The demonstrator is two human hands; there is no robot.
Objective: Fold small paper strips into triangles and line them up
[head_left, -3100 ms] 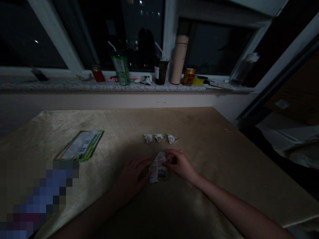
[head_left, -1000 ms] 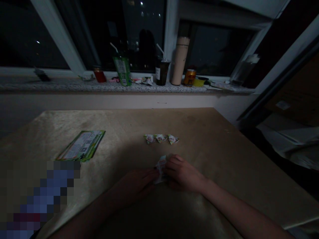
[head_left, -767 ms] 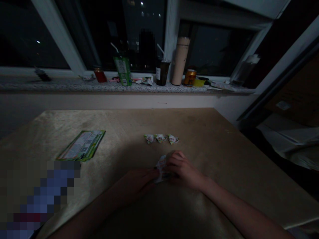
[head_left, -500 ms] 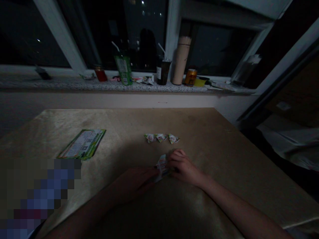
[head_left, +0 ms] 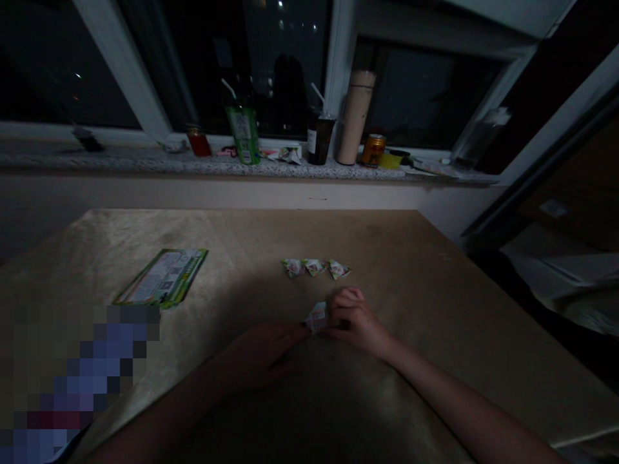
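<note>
Below frame centre: seemingly mid-folding paper (head_left: 318, 316) with left hand (head_left: 271, 343) and right hand (head_left: 362, 324).
Touching, whether pinching unclear; showing three likely finished triangles (head_left: 315, 267) above.

One head-worn view looks forward and down across the brown tabletop (head_left: 236, 245) from the wearer's side, near enough that the left hand (head_left: 268, 348) and right hand (head_left: 356, 322) sit low in its middle. It faces the window (head_left: 207, 77), past the speckled windowsill (head_left: 285, 169).

Printed paper (head_left: 317, 317) now shorter, folded over
</note>
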